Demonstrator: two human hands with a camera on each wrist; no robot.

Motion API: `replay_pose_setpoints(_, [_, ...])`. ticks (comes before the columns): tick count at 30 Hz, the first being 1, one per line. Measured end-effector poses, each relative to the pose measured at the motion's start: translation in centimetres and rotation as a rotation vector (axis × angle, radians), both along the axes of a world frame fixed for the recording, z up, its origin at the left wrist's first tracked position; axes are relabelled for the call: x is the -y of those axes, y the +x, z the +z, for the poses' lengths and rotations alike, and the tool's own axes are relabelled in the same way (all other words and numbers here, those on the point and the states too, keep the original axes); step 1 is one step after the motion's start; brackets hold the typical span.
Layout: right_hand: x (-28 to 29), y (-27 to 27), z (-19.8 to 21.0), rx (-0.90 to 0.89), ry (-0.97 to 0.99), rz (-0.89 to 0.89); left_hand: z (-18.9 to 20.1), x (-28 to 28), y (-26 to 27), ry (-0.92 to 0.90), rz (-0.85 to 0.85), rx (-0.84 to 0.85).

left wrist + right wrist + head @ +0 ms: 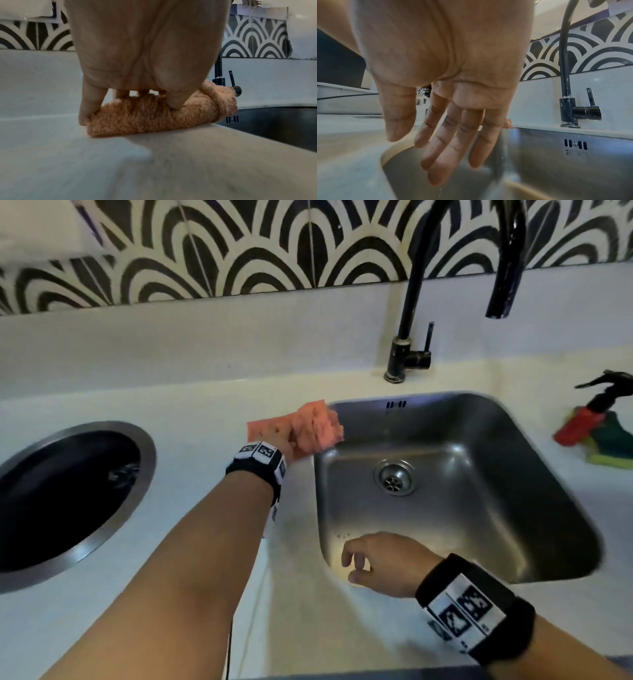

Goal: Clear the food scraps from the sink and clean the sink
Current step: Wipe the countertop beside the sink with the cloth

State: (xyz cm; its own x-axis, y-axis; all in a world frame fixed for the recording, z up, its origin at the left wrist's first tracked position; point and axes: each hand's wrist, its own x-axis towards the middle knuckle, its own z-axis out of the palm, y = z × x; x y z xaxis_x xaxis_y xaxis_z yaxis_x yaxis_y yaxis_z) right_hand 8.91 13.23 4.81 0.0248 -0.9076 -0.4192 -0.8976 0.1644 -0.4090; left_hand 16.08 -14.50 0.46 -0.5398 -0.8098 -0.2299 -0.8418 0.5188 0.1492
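Observation:
The steel sink (479, 542) is set into a white counter, with its drain (395, 477) bare. A few tiny specks (342, 535) dot its near-left wall. My left hand (130, 102) grips a bunched orange cloth (318, 426) (154, 119) and presses it on the counter at the sink's far-left corner. One end of the cloth hangs over the rim. In the head view the cloth hides most of that hand. My right hand (370, 559) (447, 148) hovers over the sink's near-left corner, fingers relaxed and spread, holding nothing.
A round steel-rimmed bin opening (68, 494) sits in the counter at the left. The black faucet (407, 350) rises behind the sink, its spout arching overhead. A red spray bottle (589, 419) lies on green and yellow sponges (613, 446) at the right.

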Motion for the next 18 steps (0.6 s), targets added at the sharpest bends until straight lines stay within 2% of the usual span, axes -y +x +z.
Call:
replay_pose_setpoints(4, [-1.1,-0.1,0.3,-0.010,0.012,0.012,0.3,-4.4,3.9,-0.025,-0.005,0.106])
replay_pose_setpoints(9, [-3.7,-0.7,1.1,-0.046,-0.037,0.076,0.5,-11.2,8.7,-0.072,0.035,0.140])
replay_pose_setpoints(11, [-4.9,-1.7,1.0,-0.047,-0.021,0.052,0.4,-13.9,10.2,-0.079,0.056,0.146])
replay_pose_setpoints(14, [-7.0,-3.8,0.9,-0.072,-0.013,-0.016,0.7,-18.0,11.6,-0.049,0.137,0.184])
replay_pose_setpoints(18, [-10.3,-7.1,0.9,-0.129,-0.028,-0.034,-0.2,-23.1,12.2,0.056,0.308,0.130])
